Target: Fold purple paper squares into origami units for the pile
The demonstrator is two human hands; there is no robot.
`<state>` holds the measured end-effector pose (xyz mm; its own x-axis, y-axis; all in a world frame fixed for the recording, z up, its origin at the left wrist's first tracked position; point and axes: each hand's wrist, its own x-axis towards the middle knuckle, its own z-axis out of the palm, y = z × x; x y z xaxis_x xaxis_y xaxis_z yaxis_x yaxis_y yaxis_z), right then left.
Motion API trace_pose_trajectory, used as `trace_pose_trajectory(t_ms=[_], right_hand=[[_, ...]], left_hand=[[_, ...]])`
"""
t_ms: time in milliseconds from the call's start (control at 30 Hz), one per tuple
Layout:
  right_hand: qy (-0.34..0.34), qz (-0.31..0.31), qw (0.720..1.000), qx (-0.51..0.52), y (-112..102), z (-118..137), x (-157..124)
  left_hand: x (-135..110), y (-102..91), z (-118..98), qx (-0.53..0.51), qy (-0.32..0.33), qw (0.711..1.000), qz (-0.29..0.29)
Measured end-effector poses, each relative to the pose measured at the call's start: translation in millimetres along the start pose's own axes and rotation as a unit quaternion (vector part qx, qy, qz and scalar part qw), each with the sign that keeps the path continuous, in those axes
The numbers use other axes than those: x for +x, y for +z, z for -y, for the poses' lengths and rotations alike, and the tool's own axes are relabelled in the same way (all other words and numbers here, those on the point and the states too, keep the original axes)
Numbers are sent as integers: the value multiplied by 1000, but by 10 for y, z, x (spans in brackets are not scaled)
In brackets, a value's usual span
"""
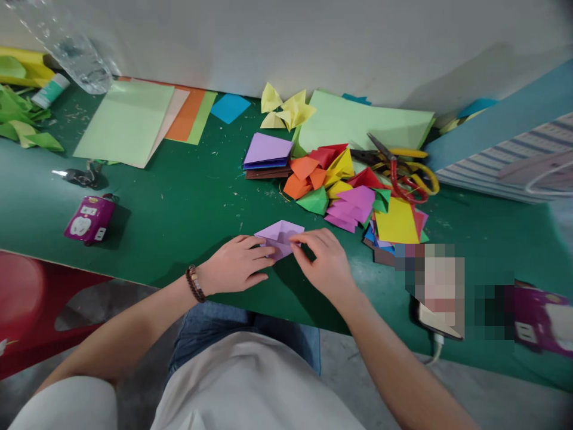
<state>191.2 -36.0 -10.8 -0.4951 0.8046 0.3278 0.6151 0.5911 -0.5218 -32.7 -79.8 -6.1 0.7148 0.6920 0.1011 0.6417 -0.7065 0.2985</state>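
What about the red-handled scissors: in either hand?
No, the left hand and right hand touch the lilac paper; the red-handled scissors lie apart.

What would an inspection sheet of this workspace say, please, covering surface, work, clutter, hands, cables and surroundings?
Surface: green table, flecked with small scraps.
Work: lilac paper, partly folded, between the hands; folded pieces heaped beyond it.
Clutter: scissors beside the heap, blades bare; sheets, glue stick, bottle and keys toward the left.
Left hand: fingers spread on the lilac paper.
Right hand: thumb and finger pinching its right edge.
Cables: white cable plugged into a partly blurred device at right.
Surroundings: pale wall behind; red stool at left.
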Motion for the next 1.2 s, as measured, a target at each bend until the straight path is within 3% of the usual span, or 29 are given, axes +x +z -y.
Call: trace_pose_trajectory(t_ms=[267, 533, 700, 1100, 1200], right_hand=[[143, 5, 982, 123, 131, 260, -404], [130, -4, 990, 52, 176, 252, -389], [156, -18, 987, 40, 178, 238, -378], [249, -82, 965, 29, 71, -78, -391], [236, -77, 968, 36, -5, -144, -392]], left_hand=[[7, -17, -21, -1, -6, 1000, 14], [-9, 13, -25, 3, -5, 1000, 13], [-11, 15, -26, 3, -6, 1000, 9], [-22, 19, -20, -2, -9, 1000, -6], [-29, 23, -3, -3, -8, 1000, -4]])
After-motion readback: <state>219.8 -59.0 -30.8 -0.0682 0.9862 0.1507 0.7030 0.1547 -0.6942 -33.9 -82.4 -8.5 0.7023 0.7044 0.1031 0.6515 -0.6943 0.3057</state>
